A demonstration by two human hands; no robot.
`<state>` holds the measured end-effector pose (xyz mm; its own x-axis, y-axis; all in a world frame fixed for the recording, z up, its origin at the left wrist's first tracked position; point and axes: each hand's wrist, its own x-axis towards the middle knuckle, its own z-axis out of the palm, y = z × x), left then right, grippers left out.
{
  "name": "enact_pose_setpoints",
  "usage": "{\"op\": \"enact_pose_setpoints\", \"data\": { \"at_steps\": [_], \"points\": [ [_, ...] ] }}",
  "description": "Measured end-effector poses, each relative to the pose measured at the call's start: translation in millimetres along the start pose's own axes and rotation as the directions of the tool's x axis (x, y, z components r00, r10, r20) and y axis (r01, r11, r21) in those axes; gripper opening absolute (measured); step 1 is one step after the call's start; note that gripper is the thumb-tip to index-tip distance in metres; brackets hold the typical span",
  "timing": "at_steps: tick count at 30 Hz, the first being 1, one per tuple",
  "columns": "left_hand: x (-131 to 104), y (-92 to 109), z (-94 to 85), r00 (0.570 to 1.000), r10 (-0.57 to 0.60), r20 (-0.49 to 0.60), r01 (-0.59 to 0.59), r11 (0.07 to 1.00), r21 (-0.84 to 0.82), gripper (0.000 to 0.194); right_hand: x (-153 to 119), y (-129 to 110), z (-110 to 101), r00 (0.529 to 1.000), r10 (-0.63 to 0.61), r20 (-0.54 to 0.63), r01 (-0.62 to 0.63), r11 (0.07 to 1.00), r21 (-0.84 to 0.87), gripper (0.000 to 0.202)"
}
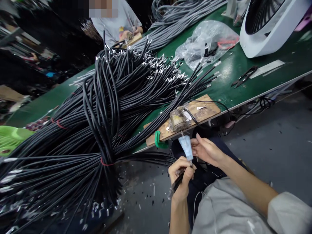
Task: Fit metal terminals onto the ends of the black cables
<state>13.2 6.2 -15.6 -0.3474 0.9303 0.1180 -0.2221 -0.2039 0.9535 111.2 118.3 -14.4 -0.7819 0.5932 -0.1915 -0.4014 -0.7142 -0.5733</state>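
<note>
My left hand (182,172) is closed around several black cables (177,182), whose ends stick out below the fist. Its thumb and forefinger sit right at the narrow lower tip of a pale blue cone (186,147). That cone is on a thin shaft from a small, tape-wrapped motor (178,119). To the right of the cone is my right hand (207,150), thumb raised apart and fingers loosely bent. Its fingertips are close to the cone's side and partly behind it; whether they touch it I cannot tell. Nothing shows in that hand.
The motor sits on a wooden board (207,105) held by a green clamp (159,140) at the table edge. Large bundles of black cables (97,107) cover the left. Scissors (244,76), a plastic bag (204,40) and a white fan (264,48) lie beyond. Another person (114,24) works opposite.
</note>
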Motion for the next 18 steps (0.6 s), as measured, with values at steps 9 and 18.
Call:
{"op": "enact_pose_setpoints", "data": {
  "at_steps": [9,18],
  "points": [
    [-1,3,-1.0,0.965,-0.262,0.017,0.252,0.941,0.225,0.019,-33,-16,-7,0.952,-0.257,0.168,0.295,0.613,-0.733,0.023],
    [-19,5,-6.0,0.984,-0.174,-0.044,0.179,0.969,0.172,0.006,-44,-3,10,0.831,-0.464,0.306,0.472,0.297,-0.83,0.013]
  ]
}}
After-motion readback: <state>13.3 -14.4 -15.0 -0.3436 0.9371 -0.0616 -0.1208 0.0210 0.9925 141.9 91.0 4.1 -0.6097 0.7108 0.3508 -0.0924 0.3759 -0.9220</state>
